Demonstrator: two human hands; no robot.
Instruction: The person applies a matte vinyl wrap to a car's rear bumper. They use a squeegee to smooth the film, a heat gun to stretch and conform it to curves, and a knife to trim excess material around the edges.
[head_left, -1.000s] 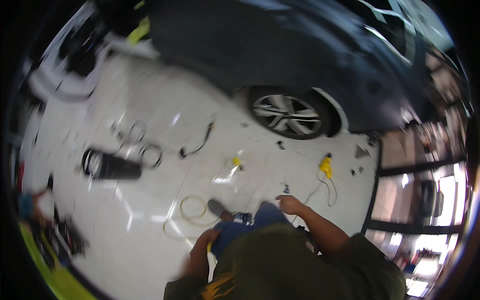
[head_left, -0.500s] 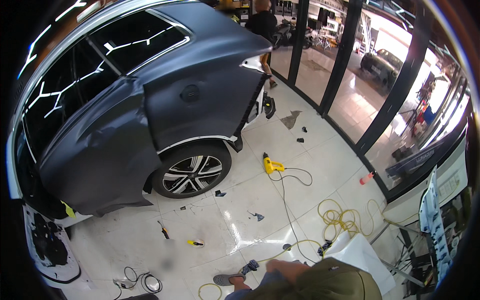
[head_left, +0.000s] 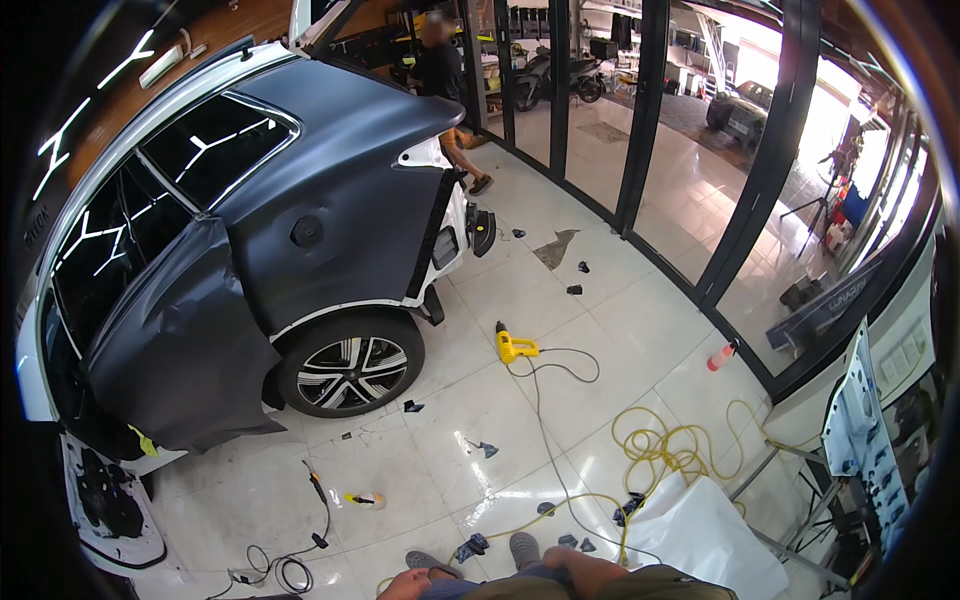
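My left hand is low at the bottom edge, beside my blue shorts, and its fingers cannot be made out. My right hand is in front of my thigh, with the forearm behind it; its fingers are hidden or too small to read. I see nothing held in either. Ahead on the left stands a white car, its rear side covered by dark matte film that hangs loose and wrinkled over the door. A yellow heat gun with a grey cord lies on the floor near the rear wheel.
Around my feet lie dark film scraps, a coiled yellow hose and a white sheet. A corded tool, a yellow-topped bottle and a red bottle are on the tiles. Another person stands behind the car, near glass doors.
My view has shifted and tilted, so the car appears further left. Both my feet and my left hand now show at the bottom. The person behind the car shows more fully.
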